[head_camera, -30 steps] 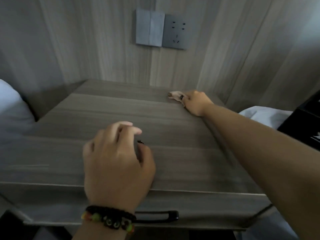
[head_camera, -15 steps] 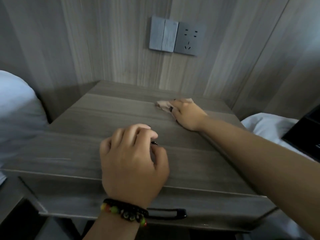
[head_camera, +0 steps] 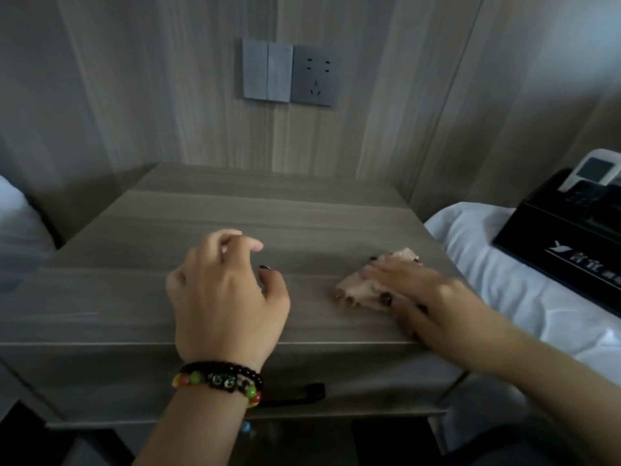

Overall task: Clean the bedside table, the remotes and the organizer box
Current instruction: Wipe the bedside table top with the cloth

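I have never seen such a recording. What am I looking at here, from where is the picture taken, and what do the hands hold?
There is no machine here. A person wears a camera on the head, and it looks forward and down at their own two hands. The wooden surface is a bedside table. The right hand presses a crumpled cloth flat on the table near its right edge, as for wiping. The left hand, with a bead bracelet on the wrist, holds nothing; its fingers are loosely curled. At the right, on white bedding, stands a black box with a remote in it.
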`<state>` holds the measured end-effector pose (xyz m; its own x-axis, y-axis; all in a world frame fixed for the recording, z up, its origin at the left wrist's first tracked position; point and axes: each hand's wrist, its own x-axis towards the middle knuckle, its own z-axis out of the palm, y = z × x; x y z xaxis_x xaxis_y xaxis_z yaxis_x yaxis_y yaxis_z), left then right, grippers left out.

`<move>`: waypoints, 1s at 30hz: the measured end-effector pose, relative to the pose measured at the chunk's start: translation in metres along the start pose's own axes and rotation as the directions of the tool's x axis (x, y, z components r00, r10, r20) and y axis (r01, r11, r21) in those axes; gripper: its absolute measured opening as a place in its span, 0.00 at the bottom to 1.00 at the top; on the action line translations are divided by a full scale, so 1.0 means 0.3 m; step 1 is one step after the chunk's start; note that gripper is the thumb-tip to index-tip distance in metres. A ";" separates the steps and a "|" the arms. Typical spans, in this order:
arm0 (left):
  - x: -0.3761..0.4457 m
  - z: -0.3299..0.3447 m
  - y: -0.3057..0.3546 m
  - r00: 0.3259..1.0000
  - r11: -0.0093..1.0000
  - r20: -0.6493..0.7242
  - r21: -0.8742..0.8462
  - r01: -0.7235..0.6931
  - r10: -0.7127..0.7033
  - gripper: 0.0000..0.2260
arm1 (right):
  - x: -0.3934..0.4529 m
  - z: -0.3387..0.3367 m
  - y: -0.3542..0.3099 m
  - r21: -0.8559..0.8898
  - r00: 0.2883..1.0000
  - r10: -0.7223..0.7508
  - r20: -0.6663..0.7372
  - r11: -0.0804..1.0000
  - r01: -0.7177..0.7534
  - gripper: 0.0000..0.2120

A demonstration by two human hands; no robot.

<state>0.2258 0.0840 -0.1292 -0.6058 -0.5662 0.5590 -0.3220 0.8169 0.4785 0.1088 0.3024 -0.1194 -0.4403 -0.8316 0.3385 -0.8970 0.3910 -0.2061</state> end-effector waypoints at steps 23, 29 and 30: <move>-0.016 0.003 -0.001 0.963 0.993 -0.259 -0.066 -0.096 0.076 0.09 | 0.440 0.031 0.382 -0.083 0.895 0.447 0.001 0.892 -0.445 0.14; -0.018 0.014 -0.002 0.936 0.991 -0.333 -0.026 -0.129 0.113 0.07 | 0.652 0.104 0.439 -0.282 0.732 0.677 -0.076 0.689 -0.667 0.18; -0.018 0.013 -0.002 0.933 0.991 -0.342 -0.022 -0.129 0.114 0.07 | 0.686 0.128 0.407 -0.271 0.752 0.656 -0.063 0.714 -0.645 0.18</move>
<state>0.2264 0.0871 -0.1353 -0.3534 -0.4723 0.8075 -0.2251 0.8808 0.4166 -0.0899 0.1637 -0.1103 -0.9219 -0.3444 0.1772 -0.3672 0.9227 -0.1171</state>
